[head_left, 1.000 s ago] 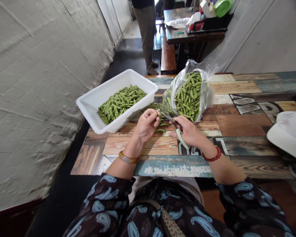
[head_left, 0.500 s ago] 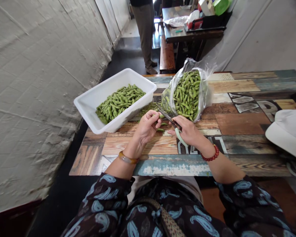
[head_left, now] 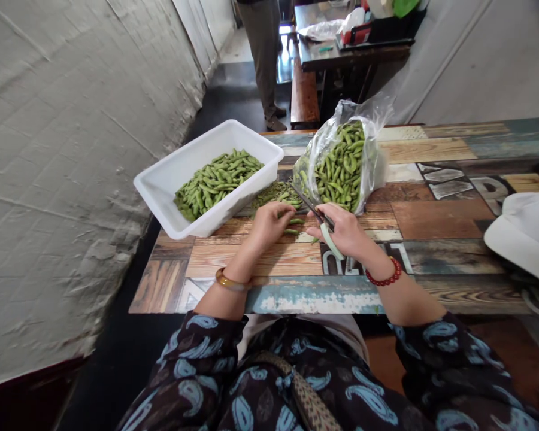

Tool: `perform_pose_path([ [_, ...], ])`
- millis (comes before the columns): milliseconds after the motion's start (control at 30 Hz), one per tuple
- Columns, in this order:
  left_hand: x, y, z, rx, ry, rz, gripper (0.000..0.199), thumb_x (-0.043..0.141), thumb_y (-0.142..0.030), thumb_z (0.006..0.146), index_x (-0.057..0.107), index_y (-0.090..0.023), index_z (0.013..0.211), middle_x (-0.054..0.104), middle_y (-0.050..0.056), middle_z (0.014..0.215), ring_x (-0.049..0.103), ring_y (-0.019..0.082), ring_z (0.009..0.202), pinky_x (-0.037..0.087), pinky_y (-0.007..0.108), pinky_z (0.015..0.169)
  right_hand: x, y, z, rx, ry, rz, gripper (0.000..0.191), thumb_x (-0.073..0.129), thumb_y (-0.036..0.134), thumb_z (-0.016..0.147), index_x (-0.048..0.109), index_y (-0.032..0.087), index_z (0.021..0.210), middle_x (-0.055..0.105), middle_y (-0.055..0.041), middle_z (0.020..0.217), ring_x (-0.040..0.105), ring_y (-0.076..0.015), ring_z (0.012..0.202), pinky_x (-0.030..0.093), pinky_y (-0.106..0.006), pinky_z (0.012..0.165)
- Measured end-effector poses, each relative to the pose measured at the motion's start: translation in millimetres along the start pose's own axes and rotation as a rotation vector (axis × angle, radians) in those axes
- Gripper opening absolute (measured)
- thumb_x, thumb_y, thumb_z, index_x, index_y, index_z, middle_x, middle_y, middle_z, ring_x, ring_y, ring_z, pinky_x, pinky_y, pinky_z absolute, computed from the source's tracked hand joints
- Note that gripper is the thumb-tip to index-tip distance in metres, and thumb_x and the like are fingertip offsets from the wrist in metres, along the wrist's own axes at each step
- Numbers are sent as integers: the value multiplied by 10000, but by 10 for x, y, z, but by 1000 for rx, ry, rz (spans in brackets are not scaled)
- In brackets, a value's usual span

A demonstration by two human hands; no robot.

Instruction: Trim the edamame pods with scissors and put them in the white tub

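My right hand (head_left: 344, 230) is wrapped round scissors (head_left: 329, 240) with pale green handles, the dark blades pointing up and left. Beside it on the left, my left hand (head_left: 270, 222) has its fingers pinched together over a few loose pods (head_left: 293, 231); what it holds, if anything, is hidden. Trimmings (head_left: 276, 193) lie in a small heap just beyond my hands. A white tub (head_left: 206, 225) at the left holds many green bean pods (head_left: 220, 181). Behind my right hand, a clear plastic bag (head_left: 313, 157) lies open, full of pods (head_left: 341, 170).
The patchwork wooden table (head_left: 435, 221) carries a white cap (head_left: 523, 236) at its right end. A rough pale wall (head_left: 72, 149) runs along the left. Beyond the table are a standing person (head_left: 263, 57), a bench (head_left: 304, 93) and another table with items on it.
My left hand has turned over and lowered its fingers toward the loose pods, and the pod in its fingertips no longer shows. The scissors have moved slightly away from it.
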State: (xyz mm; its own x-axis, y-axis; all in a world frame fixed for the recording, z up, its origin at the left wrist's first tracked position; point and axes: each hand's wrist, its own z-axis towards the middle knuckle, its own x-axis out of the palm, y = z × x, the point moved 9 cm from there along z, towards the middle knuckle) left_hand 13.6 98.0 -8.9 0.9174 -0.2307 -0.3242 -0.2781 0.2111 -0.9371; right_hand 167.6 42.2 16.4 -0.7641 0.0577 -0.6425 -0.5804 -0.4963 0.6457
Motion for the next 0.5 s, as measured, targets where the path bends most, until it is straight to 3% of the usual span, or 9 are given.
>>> perform_pose_path([
  [133,184,-9,-65,97,104,388,55,698,-193,757,747,-203,781,624,62,752,567,194,727,398,287,688,15,-33,-4,-8,3,-7,293,681,415,855,601,196,1033,648,-88,981,626,-257,943,499,-393,841],
  [233,213,-2,-79,113,110,467,85,652,-178,788,734,-200,783,609,73,780,558,198,726,384,287,667,28,-51,0,5,16,-9,282,681,415,854,605,202,1022,648,-84,967,626,-256,931,503,-396,829],
  [367,120,-87,-36,132,44,251,59,702,-141,719,662,-184,714,589,36,755,530,169,730,384,255,665,13,-48,0,19,-1,-12,263,680,388,857,609,199,1025,657,-82,971,629,-246,911,508,-390,818],
  [500,-35,-36,-15,-47,-36,-210,154,737,-239,729,604,-164,751,560,-10,695,461,98,598,360,213,567,12,-57,-3,43,-3,-10,259,688,362,847,611,206,1039,654,-73,980,624,-235,898,509,-383,817],
])
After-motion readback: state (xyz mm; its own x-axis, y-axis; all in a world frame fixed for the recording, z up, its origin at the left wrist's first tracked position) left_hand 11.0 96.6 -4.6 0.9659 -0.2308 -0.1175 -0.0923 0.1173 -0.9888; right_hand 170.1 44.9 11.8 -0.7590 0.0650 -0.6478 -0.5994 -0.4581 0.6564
